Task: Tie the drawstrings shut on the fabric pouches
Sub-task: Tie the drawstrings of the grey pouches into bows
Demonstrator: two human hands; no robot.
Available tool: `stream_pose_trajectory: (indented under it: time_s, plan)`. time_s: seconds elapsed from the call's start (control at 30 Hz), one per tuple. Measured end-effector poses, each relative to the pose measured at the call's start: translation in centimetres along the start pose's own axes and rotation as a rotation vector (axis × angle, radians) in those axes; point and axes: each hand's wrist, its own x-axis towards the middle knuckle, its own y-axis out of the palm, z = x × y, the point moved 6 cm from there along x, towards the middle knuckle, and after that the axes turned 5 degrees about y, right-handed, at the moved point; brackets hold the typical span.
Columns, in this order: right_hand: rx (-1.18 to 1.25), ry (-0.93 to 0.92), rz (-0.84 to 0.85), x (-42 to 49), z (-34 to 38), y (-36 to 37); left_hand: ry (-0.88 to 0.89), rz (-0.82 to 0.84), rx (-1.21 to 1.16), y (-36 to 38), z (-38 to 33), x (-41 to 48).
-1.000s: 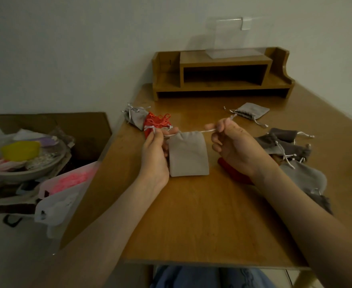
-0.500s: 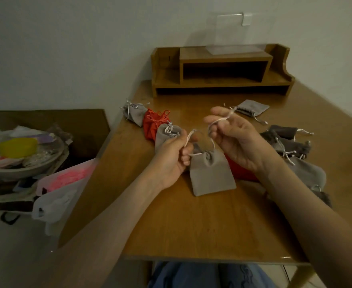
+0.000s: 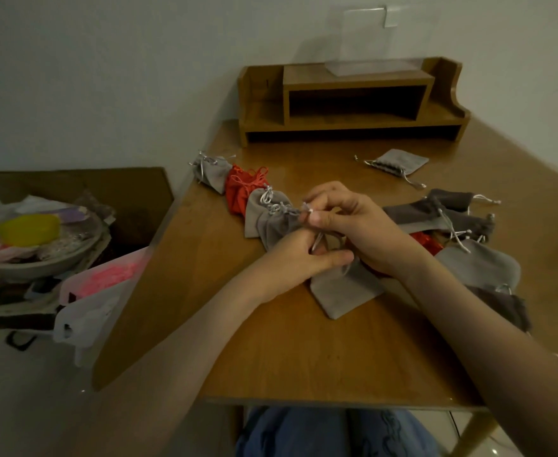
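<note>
The right hand (image 3: 353, 225) has its fingers curled. Its grip pinches the white tip of a drawstring (image 3: 308, 211) between thumb and fingertip. The left hand (image 3: 297, 255) sits just below and touches it, with its fingers curled too. A bit of cord shows by its thumb, so its grip seems to hold the drawstring as well, but the fingers hide most of it.

The two hands cover the top of the grey pouch (image 3: 346, 291), so its mouth cannot be seen. Only its bottom half sticks out below the grip. It is light grey, soft and flat, and lies tilted on the wooden counter (image 3: 287, 357).

Just left of the grip lie tied grey pouches (image 3: 264, 212), bunched up against a red pouch (image 3: 238, 196). Right of the grip is a heap of dark grey pouches (image 3: 452, 212). A second red pouch (image 3: 427, 242) peeks out from under the heap. Past the grip, one lone light pouch (image 3: 399, 161) lies by itself. Behind it a wooden shelf (image 3: 353, 100) stands against the wall. Far to the left, off the counter, are a bowl (image 3: 40, 262) with something yellow in it and a plastic bag (image 3: 99, 285) with pink stuff.
</note>
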Motion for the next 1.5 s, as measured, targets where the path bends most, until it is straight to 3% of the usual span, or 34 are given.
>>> stream_pose_trajectory:
  time_s: [0.17, 0.37, 0.5, 0.67, 0.83, 1.0, 1.17, 1.3, 1.4, 1.5]
  plan:
    - [0.076, 0.028, -0.023, -0.1, -0.1, -0.2, -0.046, -0.176, -0.086, -0.7, 0.0, -0.2]
    - [-0.041, 0.099, -0.055, 0.0, -0.8, -1.2, -0.084, -0.3, -0.194, -1.7, 0.0, 0.0]
    - [-0.205, 0.059, -0.138, -0.1, -0.5, -1.4, -0.116, -0.317, -0.32, -1.8, 0.4, 0.1]
    - [-0.133, -0.015, -0.226, -0.3, 0.2, -2.1, -0.137, -0.347, -0.469, -2.1, 0.5, 0.2]
    - [-0.091, 0.215, 0.001, -0.2, -1.1, -0.2, -0.059, -0.422, -0.477, -2.8, 0.0, -0.1]
    - [-0.052, 0.272, 0.002, -0.3, -1.2, -0.7, 0.022, -0.446, -0.347, -3.7, -0.6, -0.3]
    - [-0.019, 0.285, -0.032, -0.3, -1.4, -1.1, 0.065, -0.368, -0.258, -3.9, -0.9, -0.1]
    - [-0.02, 0.212, -0.162, -0.1, -1.2, -1.9, 0.195, -0.448, 0.11, -3.6, -2.0, -0.7]
    - [-0.009, 0.224, -0.164, -0.1, -1.4, -1.8, 0.239, -0.541, 0.19, -3.7, -2.3, -1.2]
    - [-0.008, 0.207, -0.137, 0.0, -1.3, -1.5, 0.209, -0.589, 0.46, -4.2, -1.8, -1.3]
